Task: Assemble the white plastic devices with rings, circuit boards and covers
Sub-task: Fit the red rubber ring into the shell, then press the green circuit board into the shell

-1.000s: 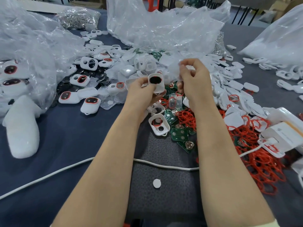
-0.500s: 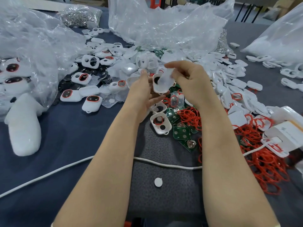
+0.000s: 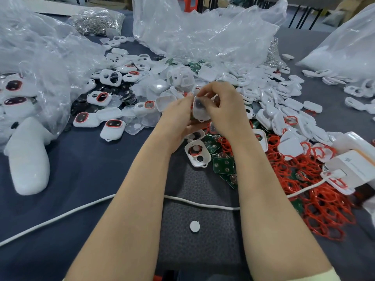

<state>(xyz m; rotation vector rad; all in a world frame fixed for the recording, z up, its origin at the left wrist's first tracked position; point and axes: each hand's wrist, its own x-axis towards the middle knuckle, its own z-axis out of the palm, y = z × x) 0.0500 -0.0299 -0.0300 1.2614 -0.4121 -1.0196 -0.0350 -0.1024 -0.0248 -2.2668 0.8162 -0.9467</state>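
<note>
Where the tabletop meets its near edge, a dark textured mat lies at the middle with a small white disc on it. A white cable crosses from the left edge to a white box at the right edge.

Past the mat: an open white housing with a red ring inside, green circuit boards touching it, and a tangle of red rings spreading right.

Above those, mid-tabletop, both hands are lifted with the white device between them. The left hand cups it from the left and below, fingers curled. The right hand pinches its upper end from above. The device is a rounded white shell with a frosted cover on its face, a dark round patch showing through, and a small tab at its lower end.

Left of the hands: finished devices with red-rimmed dark windows, and a white foam form toward the left edge. Right: a heap of white covers.

Far side: crumpled clear plastic bags and a bag of small metal parts. Dark furniture legs stand beyond the far edge.
</note>
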